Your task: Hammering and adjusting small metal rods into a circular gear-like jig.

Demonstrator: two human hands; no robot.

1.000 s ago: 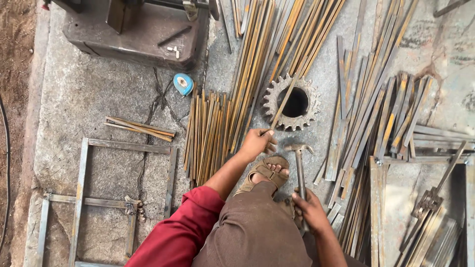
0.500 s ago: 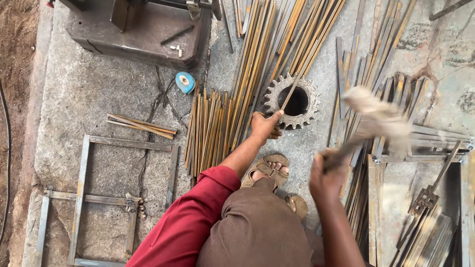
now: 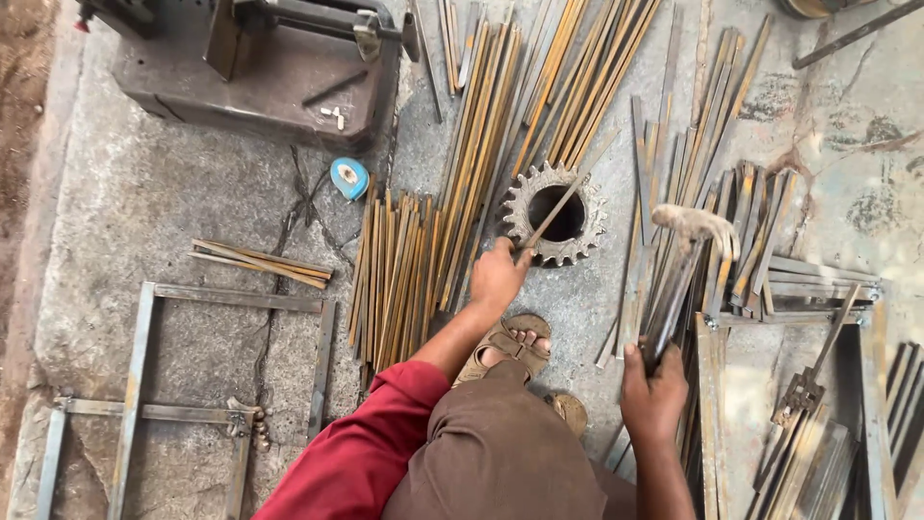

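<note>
Right hand [image 3: 653, 390]: fingers wrapped tight round the lower end of a hammer [image 3: 685, 274] handle. The head is raised and blurred, up and to the right of the gear [image 3: 555, 227].

Left hand [image 3: 498, 275]: fingers pinched round the near end of a flat strip [image 3: 568, 193]. The strip runs slanting from this grip up across the gear, over the bore and past the far teeth. The hand sits just below the gear's lower left teeth, touching or nearly so; which one cannot be told.

Handling, as judged. The strip is thin steel, rusty, stiff along its length but light and likely to spring or jump when struck; hold at the near end, clear of the gear, as now. The hammer is head-heavy with a long handle; a hold low on the handle gives swing but less control. The gear is thick, heavy and toothed, and should stay put on the floor [image 3: 144, 202].

Surroundings, relative to the gear. A sandalled foot [image 3: 508, 347] lies just below it. A bundle of rods [image 3: 404, 270] lies to its left, with longer rods fanning above. More flat strips [image 3: 722, 212] lie to its right. A blue tape measure [image 3: 349, 177] sits well left, below a dark machine [image 3: 260, 67]. A welded frame [image 3: 144, 385] lies at lower left, well apart.
</note>
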